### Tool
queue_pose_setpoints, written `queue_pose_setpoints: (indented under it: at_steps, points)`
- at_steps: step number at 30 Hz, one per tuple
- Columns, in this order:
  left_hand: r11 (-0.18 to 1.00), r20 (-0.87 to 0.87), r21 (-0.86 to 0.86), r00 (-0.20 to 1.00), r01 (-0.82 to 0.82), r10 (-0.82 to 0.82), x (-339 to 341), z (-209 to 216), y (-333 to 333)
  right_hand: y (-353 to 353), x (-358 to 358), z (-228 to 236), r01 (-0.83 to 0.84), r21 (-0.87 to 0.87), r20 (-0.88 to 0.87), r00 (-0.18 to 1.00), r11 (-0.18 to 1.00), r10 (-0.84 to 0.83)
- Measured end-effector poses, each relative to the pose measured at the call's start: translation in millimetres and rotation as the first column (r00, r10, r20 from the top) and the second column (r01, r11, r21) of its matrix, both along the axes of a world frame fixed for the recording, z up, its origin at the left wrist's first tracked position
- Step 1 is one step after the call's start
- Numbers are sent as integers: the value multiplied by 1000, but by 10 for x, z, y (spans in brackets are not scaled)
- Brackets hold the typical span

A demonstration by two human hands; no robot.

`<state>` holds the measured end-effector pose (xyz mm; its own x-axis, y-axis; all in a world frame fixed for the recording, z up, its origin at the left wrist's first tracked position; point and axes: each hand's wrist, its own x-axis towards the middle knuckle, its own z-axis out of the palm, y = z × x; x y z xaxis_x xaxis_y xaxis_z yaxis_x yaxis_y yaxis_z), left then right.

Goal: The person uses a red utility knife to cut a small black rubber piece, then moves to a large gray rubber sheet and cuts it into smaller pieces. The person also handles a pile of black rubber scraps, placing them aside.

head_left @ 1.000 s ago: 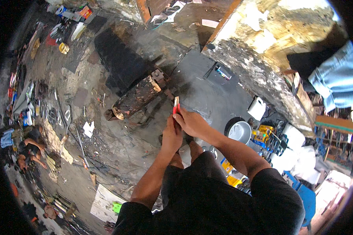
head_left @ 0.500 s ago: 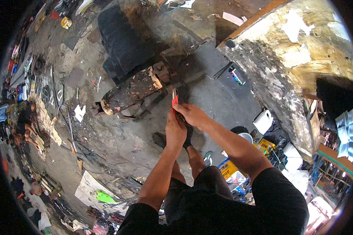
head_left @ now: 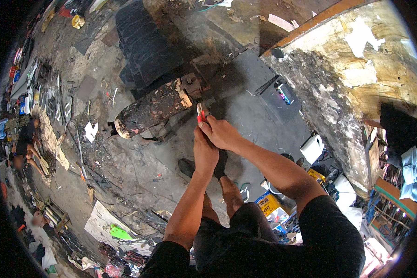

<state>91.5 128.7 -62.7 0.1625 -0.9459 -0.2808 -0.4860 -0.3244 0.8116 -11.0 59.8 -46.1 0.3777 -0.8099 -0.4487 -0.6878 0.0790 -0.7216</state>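
Note:
A red utility knife (head_left: 201, 117) with a silvery blade points up and away from me. My right hand (head_left: 221, 133) is closed around it, its thumb lying along the red handle. Pressed against it from below, my left hand (head_left: 205, 150) is closed at the handle's lower end. The fingers of both hands overlap and partly hide the handle. Just beyond the blade lies a dark, scarred log (head_left: 148, 111) with a rusty metal block (head_left: 190, 84) at its near-right end; the knife is apart from both.
A black cloth-like sheet (head_left: 146, 46) lies behind the log. To the right stand a stained slab (head_left: 329, 92), a white container (head_left: 312, 148) and yellow packages (head_left: 267, 204). A white board (head_left: 99, 220) and scattered scraps cover the left floor, where another person (head_left: 25, 148) sits.
Both hands and the knife have shifted slightly left, and the blade now tilts a little more to the left. The view has moved a little as well.

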Motion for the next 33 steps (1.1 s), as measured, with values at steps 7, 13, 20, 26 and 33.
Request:
queue_pose_setpoints:
  at_steps: [7,13,20,26,33]
  points:
    - [998,-435,-66,900,-6,-24,52,-356,-241,-189,-13,-358,74,-473,36,997,878,-64]
    - [943,-696,326,693,73,187,160,-394,-464,-360,-18,-364,119,-286,-4,992,951,-125]
    - [954,-689,298,695,15,205,106,-325,-454,-401,-22,-391,162,-288,0,986,944,-169]
    - [965,-695,257,703,43,154,141,-419,-416,-419,25,-398,203,-264,-38,975,943,-220]
    - [964,-721,266,657,-28,218,97,-356,-417,-429,-18,-500,207,-316,14,977,926,-214]
